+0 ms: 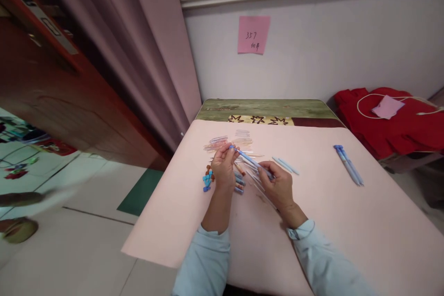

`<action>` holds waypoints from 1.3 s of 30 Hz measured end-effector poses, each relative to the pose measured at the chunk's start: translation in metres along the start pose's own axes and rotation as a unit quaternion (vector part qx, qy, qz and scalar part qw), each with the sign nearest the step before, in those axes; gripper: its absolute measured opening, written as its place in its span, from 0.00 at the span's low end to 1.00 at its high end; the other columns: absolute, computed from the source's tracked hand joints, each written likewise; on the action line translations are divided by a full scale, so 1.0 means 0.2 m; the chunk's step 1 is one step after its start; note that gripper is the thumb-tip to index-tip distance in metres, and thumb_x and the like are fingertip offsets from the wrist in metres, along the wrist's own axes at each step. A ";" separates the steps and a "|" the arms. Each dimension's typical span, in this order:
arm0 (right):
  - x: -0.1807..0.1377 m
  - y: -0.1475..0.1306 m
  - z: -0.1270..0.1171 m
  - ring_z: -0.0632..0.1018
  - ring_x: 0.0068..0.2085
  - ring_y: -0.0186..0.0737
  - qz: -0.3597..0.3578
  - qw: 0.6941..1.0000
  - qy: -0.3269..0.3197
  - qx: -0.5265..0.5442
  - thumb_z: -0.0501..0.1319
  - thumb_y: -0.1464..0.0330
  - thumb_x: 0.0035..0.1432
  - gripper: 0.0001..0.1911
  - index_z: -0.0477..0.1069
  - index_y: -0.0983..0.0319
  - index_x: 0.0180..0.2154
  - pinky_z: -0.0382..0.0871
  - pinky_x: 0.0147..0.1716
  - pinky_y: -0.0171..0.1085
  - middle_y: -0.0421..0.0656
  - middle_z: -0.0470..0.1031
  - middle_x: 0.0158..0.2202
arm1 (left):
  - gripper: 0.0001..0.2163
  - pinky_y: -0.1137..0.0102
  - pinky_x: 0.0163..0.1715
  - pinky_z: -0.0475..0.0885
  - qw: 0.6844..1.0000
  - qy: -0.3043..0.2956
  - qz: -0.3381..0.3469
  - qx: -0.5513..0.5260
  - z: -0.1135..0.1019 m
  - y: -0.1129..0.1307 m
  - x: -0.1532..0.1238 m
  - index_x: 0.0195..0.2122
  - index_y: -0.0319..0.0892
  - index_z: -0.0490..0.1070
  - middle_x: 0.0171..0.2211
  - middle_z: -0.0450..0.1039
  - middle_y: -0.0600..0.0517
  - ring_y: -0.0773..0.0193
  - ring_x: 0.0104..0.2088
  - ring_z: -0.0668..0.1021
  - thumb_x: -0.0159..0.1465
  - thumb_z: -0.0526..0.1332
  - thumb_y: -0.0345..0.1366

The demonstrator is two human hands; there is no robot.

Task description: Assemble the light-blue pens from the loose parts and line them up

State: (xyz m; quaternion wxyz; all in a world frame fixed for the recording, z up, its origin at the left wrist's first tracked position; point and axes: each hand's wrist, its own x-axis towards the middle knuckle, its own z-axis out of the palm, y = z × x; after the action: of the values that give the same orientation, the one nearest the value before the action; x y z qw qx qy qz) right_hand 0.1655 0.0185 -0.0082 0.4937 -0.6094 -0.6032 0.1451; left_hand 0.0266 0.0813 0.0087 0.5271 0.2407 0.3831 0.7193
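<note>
My right hand point(279, 187) is closed round the lower part of a slim blue pen point(249, 159), which slants up to the left. At its far end, my left hand point(224, 166) pinches a small blue piece point(232, 147); I cannot tell whether that piece is joined to the pen. Beside my left wrist lies a cluster of small blue and brown pieces point(207, 180). Short blue and brown barrels point(239, 188) lie between my hands, partly hidden. Several thin sticks point(258, 185) lie under the pen, and light-blue tubes point(286, 165) rest beyond my right hand.
Two blue pens point(348, 166) with blue tops lie side by side at the right. Pale paper point(329, 231) with coloured scribbles point(243, 135) covers the table. A red cloth point(409, 125) with a cord is at the right, a brown door point(69, 101) at the left.
</note>
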 end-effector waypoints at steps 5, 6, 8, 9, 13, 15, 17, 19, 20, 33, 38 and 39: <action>-0.01 0.01 0.01 0.76 0.27 0.37 -0.005 1.000 -0.004 0.000 0.59 0.60 0.60 0.12 0.77 0.59 0.37 0.68 0.30 0.34 0.41 0.80 0.30 | 0.15 0.64 0.45 0.76 1.000 -0.005 -0.008 0.008 -0.01 0.01 0.00 0.38 0.39 0.75 0.37 0.79 0.48 0.61 0.39 0.82 0.51 0.73 0.37; -0.01 0.01 0.01 0.76 0.28 0.37 -0.005 1.000 -0.004 0.001 0.59 0.60 0.59 0.12 0.77 0.59 0.37 0.68 0.31 0.34 0.41 0.80 0.30 | 0.15 0.64 0.45 0.76 1.000 -0.004 -0.009 0.005 -0.01 0.00 0.00 0.38 0.39 0.75 0.37 0.79 0.48 0.61 0.39 0.82 0.51 0.73 0.37; -0.01 0.01 0.01 0.76 0.28 0.37 -0.005 1.000 -0.002 0.000 0.59 0.60 0.59 0.12 0.77 0.59 0.37 0.68 0.30 0.34 0.41 0.80 0.30 | 0.15 0.64 0.45 0.77 1.000 -0.002 -0.011 -0.002 -0.01 0.00 0.00 0.38 0.39 0.75 0.36 0.79 0.48 0.61 0.38 0.82 0.50 0.73 0.36; -0.01 0.00 0.01 0.76 0.27 0.37 -0.005 1.000 -0.002 -0.001 0.59 0.61 0.59 0.11 0.77 0.59 0.37 0.67 0.30 0.33 0.41 0.80 0.30 | 0.16 0.64 0.45 0.77 1.000 -0.001 -0.011 -0.006 -0.01 0.00 0.00 0.38 0.39 0.75 0.35 0.79 0.49 0.61 0.38 0.82 0.49 0.73 0.36; -0.01 0.00 0.00 0.75 0.26 0.36 -0.006 1.000 0.000 -0.006 0.59 0.61 0.59 0.11 0.77 0.59 0.37 0.67 0.29 0.33 0.40 0.80 0.30 | 0.16 0.66 0.43 0.77 1.000 -0.003 -0.004 -0.004 -0.01 0.00 -0.01 0.38 0.38 0.76 0.35 0.79 0.48 0.62 0.37 0.82 0.50 0.73 0.37; -0.01 0.00 0.00 0.75 0.26 0.36 -0.004 1.000 0.003 -0.009 0.59 0.61 0.59 0.11 0.77 0.58 0.36 0.66 0.29 0.34 0.40 0.79 0.29 | 0.16 0.67 0.42 0.77 1.000 -0.003 0.000 0.003 -0.01 0.00 -0.02 0.38 0.38 0.76 0.35 0.79 0.48 0.62 0.37 0.82 0.50 0.73 0.37; -0.01 0.00 0.00 0.75 0.26 0.36 -0.002 1.000 0.006 -0.011 0.59 0.61 0.58 0.11 0.77 0.59 0.36 0.66 0.29 0.34 0.40 0.79 0.28 | 0.16 0.68 0.40 0.78 1.000 -0.010 0.004 0.008 -0.02 0.00 -0.02 0.39 0.39 0.76 0.35 0.79 0.48 0.62 0.37 0.82 0.51 0.73 0.37; -0.01 0.00 0.00 0.74 0.26 0.36 -0.002 1.000 0.007 -0.010 0.59 0.61 0.58 0.11 0.77 0.59 0.36 0.66 0.29 0.34 0.40 0.79 0.28 | 0.15 0.70 0.38 0.78 1.000 -0.020 0.008 0.009 -0.02 0.00 -0.02 0.39 0.39 0.76 0.34 0.79 0.48 0.62 0.36 0.82 0.51 0.73 0.38; -0.01 0.00 0.00 0.74 0.26 0.36 -0.002 1.000 0.007 -0.010 0.59 0.60 0.58 0.11 0.77 0.59 0.36 0.66 0.29 0.34 0.40 0.79 0.28 | 0.15 0.70 0.37 0.78 1.000 -0.023 0.011 0.010 -0.02 -0.01 -0.02 0.39 0.39 0.76 0.34 0.79 0.49 0.63 0.35 0.82 0.51 0.73 0.38; -0.02 0.00 0.02 0.77 0.29 0.37 -0.027 1.000 0.012 -0.010 0.59 0.60 0.60 0.11 0.77 0.59 0.36 0.68 0.32 0.34 0.41 0.80 0.31 | 0.16 0.69 0.32 0.79 0.995 -0.005 0.021 0.095 -0.03 -0.01 -0.03 0.39 0.41 0.78 0.34 0.80 0.48 0.58 0.35 0.83 0.52 0.72 0.41; -0.03 0.00 0.02 0.77 0.31 0.37 -0.042 0.999 0.012 -0.007 0.59 0.62 0.61 0.10 0.76 0.59 0.37 0.68 0.34 0.34 0.41 0.80 0.32 | 0.19 0.74 0.19 0.74 0.994 0.000 -0.004 0.111 -0.03 -0.01 -0.03 0.43 0.39 0.78 0.34 0.80 0.46 0.59 0.30 0.83 0.52 0.72 0.43; -0.03 0.00 0.02 0.77 0.31 0.37 -0.042 0.999 0.011 -0.006 0.59 0.62 0.61 0.10 0.76 0.59 0.37 0.68 0.33 0.34 0.41 0.80 0.32 | 0.20 0.75 0.17 0.73 0.993 0.001 -0.005 0.115 -0.03 -0.02 -0.02 0.43 0.39 0.78 0.34 0.80 0.46 0.58 0.30 0.83 0.52 0.72 0.43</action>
State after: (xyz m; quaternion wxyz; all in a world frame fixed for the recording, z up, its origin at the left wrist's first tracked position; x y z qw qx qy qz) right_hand 0.1608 0.0150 -0.0117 0.5021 -0.5879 -0.6239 0.1139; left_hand 0.0254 0.0754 0.0023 0.4991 0.2969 0.4650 0.6682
